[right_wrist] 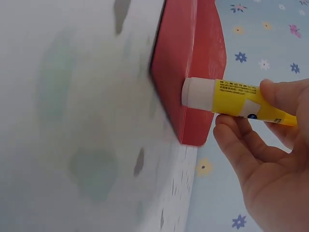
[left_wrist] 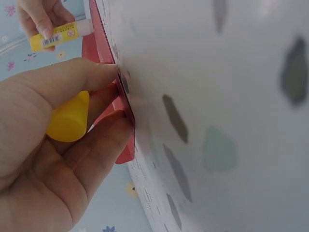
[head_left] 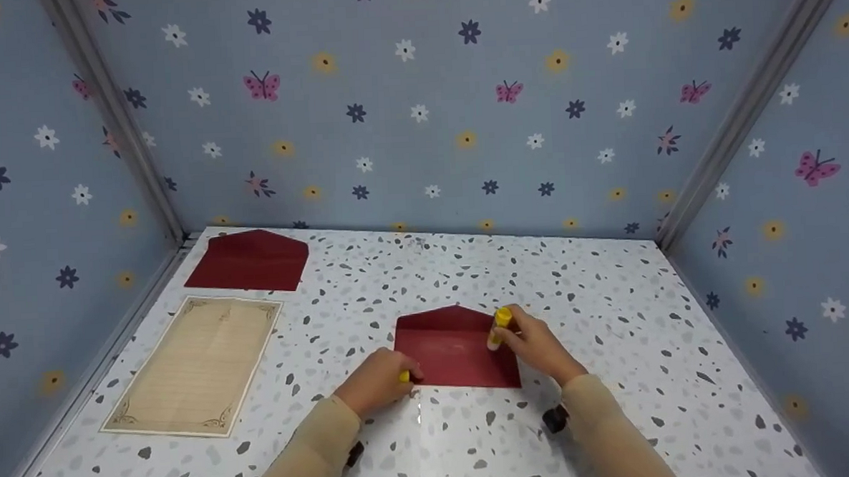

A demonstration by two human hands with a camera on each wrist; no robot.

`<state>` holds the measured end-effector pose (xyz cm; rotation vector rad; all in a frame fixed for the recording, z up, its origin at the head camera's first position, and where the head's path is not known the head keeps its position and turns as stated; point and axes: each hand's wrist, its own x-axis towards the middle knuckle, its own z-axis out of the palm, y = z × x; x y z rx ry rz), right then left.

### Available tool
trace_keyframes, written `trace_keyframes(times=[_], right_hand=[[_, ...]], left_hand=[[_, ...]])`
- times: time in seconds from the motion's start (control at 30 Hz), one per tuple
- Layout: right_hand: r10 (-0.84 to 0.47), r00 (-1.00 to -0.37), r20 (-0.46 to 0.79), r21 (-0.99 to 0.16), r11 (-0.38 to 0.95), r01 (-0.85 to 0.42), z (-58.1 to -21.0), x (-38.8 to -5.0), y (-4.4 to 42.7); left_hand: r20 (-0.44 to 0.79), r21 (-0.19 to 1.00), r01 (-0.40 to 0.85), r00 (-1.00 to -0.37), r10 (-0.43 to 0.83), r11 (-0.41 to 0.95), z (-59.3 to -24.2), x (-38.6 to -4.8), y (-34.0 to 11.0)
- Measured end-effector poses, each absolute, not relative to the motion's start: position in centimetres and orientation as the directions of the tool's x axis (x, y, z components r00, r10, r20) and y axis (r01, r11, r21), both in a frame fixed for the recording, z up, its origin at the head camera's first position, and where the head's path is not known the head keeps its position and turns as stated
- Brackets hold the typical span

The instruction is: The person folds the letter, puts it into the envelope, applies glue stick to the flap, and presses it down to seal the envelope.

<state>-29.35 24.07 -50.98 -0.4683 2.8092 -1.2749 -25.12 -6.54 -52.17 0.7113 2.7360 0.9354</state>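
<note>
A dark red envelope [head_left: 447, 356] lies on the speckled table, its pointed flap opened out toward the back. At its near left corner rests my left hand [head_left: 375, 381], thumb and fingertips against the edge. The yellow cap [left_wrist: 70, 120] of a glue stick is tucked between that hand's fingers. My right hand [head_left: 538, 341] grips the yellow glue stick [right_wrist: 236, 100] near its base, over the envelope's right side. The stick's white end [right_wrist: 197, 94] points down and meets the red paper by the flap's fold. The glue itself is hidden from view.
Another red envelope [head_left: 250, 264] with its flap out lies at the back left. In front of it is a beige sheet with ornate corners [head_left: 197, 367]. Patterned blue panels [head_left: 421, 160] with grey corner posts enclose the table at the back and sides.
</note>
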Motion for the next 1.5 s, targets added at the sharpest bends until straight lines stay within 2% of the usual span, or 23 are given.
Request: trace_keyframes(times=[0.43,0.9,1.1,1.5], right_hand=[[-0.36,-0.924,0.127,-0.71,0.618,-0.338,-51.1,-30.1,20.0],[-0.394,-0.907,0.149,-0.663,0.641,-0.387,-51.5,-30.3,17.0],[-0.402,-0.908,0.117,-0.674,0.639,-0.37,-51.5,-30.4,15.7],[-0.447,-0.883,0.141,-0.698,0.588,-0.409,-51.6,-31.1,12.6]], left_hand=[[0.021,0.602,0.399,-0.874,0.486,0.691,-51.9,-25.3,-6.3],[-0.031,0.612,0.358,-0.88,0.474,0.705,-52.2,-25.4,-6.3],[-0.017,0.604,0.376,-0.875,0.484,0.702,-52.3,-25.4,-6.2],[0.031,0.587,0.422,-0.864,0.503,0.69,-52.3,-25.4,-6.3]])
